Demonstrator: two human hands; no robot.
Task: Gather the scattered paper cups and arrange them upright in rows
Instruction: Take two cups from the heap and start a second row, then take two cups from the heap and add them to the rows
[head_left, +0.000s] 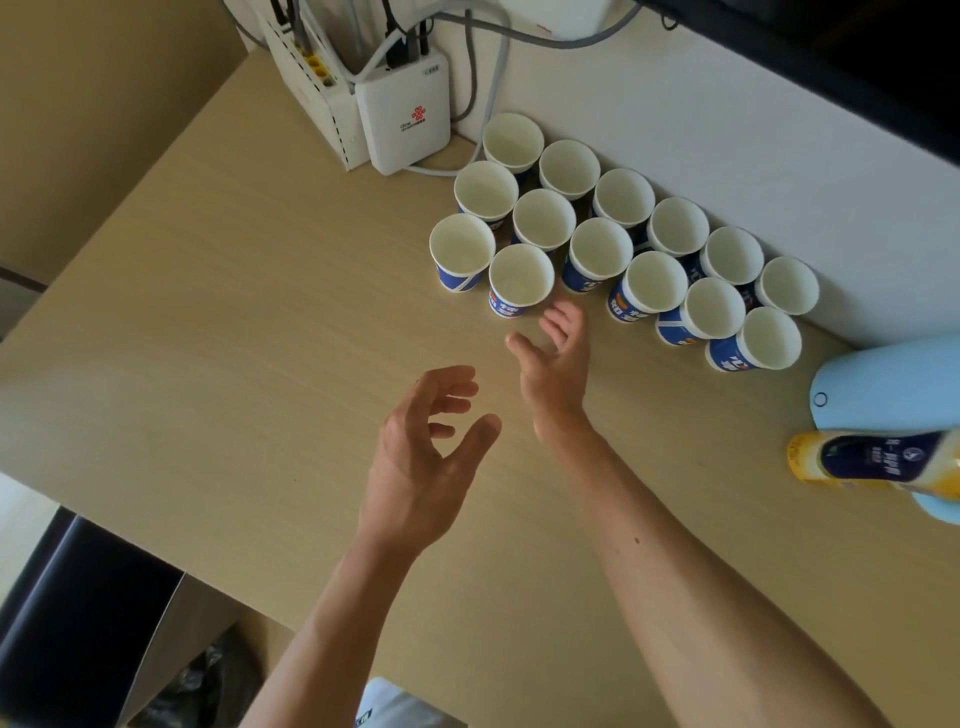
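Observation:
Several blue-and-white paper cups (602, 249) stand upright in diagonal rows against the white wall at the back of the wooden table (234, 338). The nearest cup (521, 278) stands at the front of the group. My right hand (556, 364) hovers just below and right of that cup, fingers relaxed, holding nothing. Lower and to the left, my left hand (431, 447) floats over the table with loosely curled fingers and holds nothing.
Two white router boxes (405, 111) with cables stand at the back left. A light blue object (893, 395) and a yellow bottle with a dark label (872, 462) lie at the right edge. A dark chair (67, 613) sits beyond the table's near left edge.

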